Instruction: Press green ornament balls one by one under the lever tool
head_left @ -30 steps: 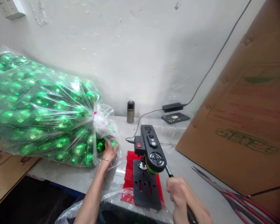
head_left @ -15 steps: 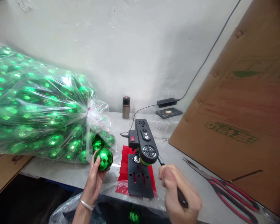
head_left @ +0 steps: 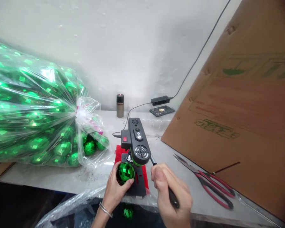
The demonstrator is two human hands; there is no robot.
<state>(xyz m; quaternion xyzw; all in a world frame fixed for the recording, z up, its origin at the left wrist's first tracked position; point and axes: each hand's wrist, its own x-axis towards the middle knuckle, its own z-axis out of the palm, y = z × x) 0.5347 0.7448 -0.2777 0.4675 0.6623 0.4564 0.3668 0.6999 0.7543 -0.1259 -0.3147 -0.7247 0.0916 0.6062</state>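
A shiny green faceted ball (head_left: 126, 171) sits in my left hand (head_left: 116, 186), whose fingers and thumb wrap its side. It is over the slotted black base plate (head_left: 138, 189) of a small bench machine, at the left of the black machine head (head_left: 139, 141). Wrapped round the machine's lever handle (head_left: 174, 199) is my right hand (head_left: 172, 196). A red sheet (head_left: 118, 152) lies under the plate. Whether the ball touches the plate I cannot tell.
At left lies a big clear bag (head_left: 38, 117) of green balls. An open plastic bag (head_left: 85, 201) with a green ball (head_left: 127, 212) hangs below the edge. Scissors (head_left: 204, 182) and a cardboard box (head_left: 228, 104) are at right. Behind stand a small bottle (head_left: 120, 106), power adapter (head_left: 160, 100) and phone (head_left: 161, 110).
My left hand has carried the green ball rightward from beside the big bag to over the machine's base plate. My right hand keeps its grip on the lever. The view has shifted slightly.
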